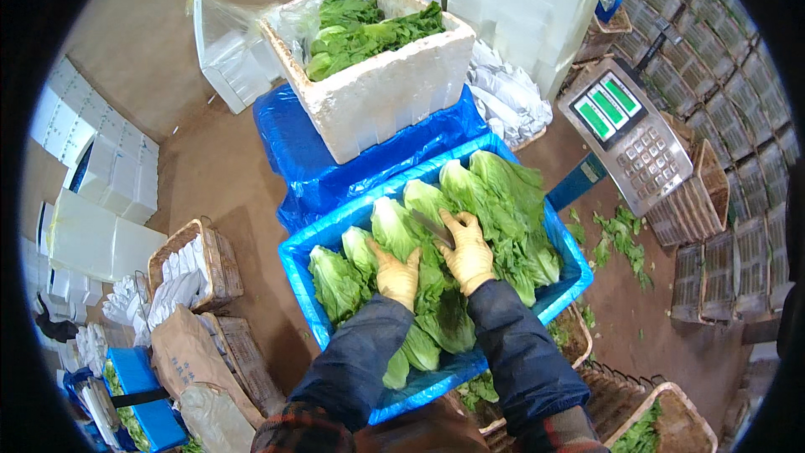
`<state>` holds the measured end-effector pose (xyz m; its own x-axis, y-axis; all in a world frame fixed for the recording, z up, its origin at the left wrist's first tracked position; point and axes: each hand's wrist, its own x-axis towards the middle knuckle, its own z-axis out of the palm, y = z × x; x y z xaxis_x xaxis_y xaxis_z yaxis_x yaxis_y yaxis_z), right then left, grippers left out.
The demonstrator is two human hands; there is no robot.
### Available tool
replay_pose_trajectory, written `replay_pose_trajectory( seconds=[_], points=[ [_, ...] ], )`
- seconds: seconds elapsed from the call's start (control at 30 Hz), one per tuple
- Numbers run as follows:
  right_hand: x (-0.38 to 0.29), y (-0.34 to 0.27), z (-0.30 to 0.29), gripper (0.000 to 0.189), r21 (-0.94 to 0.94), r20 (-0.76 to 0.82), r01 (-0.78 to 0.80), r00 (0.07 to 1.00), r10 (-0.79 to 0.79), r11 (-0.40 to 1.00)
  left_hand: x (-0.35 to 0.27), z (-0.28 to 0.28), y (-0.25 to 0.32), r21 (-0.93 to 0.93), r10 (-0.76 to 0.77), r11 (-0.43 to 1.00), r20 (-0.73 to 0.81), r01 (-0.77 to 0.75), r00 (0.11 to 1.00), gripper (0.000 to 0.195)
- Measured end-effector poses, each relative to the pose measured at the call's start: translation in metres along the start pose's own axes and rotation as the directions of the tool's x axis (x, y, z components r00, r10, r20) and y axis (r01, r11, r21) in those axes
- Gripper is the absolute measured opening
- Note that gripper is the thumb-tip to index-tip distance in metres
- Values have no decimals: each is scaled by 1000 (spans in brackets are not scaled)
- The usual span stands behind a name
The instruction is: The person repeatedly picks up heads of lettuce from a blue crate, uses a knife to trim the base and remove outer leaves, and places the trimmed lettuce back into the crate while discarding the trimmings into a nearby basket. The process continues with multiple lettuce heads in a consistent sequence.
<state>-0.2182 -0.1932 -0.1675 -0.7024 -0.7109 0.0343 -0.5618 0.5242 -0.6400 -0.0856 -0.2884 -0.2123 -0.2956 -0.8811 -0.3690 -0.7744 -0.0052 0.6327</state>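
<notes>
A blue-lined crate (434, 399) stands before me, filled with heads of leafy green lettuce (336, 280), most with their pale stem ends pointing away from me. My left hand (397, 278), in a cream glove, rests among the heads left of the middle, thumb and fingers apart. My right hand (468, 255), gloved alike, is shut on a knife whose dark blade (429, 225) points left over the lettuce between the hands. The knife's handle is hidden in the glove. Beyond the crate, a white foam box (383, 97) holds more lettuce (371, 34).
The foam box sits on a blue plastic-covered support (277, 132). To the right stands a scale's display and keypad (626, 135). Stacked crates (710, 63) line the right side, with leaf scraps (619, 242) on the floor. A wicker-like basket (226, 264) stands left.
</notes>
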Motion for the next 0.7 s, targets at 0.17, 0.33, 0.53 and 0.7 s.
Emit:
replay_pose_trajectory(
  seconds=[0.17, 0.33, 0.53, 0.7],
  points=[
    [-19, -11, -35, 59, 152, -36, 78, 997, -73, 985, -12, -41, 14, 451, 344, 863, -192, -229, 919, 119],
    [-128, 1, -91, 46, 142, -281, 160, 953, -115, 977, 2, -64, 38, -10, 310, 945, -284, -327, 907, 69],
    [-343, 67, -107, 41, 474, -225, -409, 800, 556, 780, -162, -57, 60, -602, 716, 634, 221, -485, 662, 43],
    [-489, 103, -137, 37, 840, -251, -339, 449, 857, 424, -314, 27, 35, -732, 857, 515, 446, -446, 256, 30]
  ],
)
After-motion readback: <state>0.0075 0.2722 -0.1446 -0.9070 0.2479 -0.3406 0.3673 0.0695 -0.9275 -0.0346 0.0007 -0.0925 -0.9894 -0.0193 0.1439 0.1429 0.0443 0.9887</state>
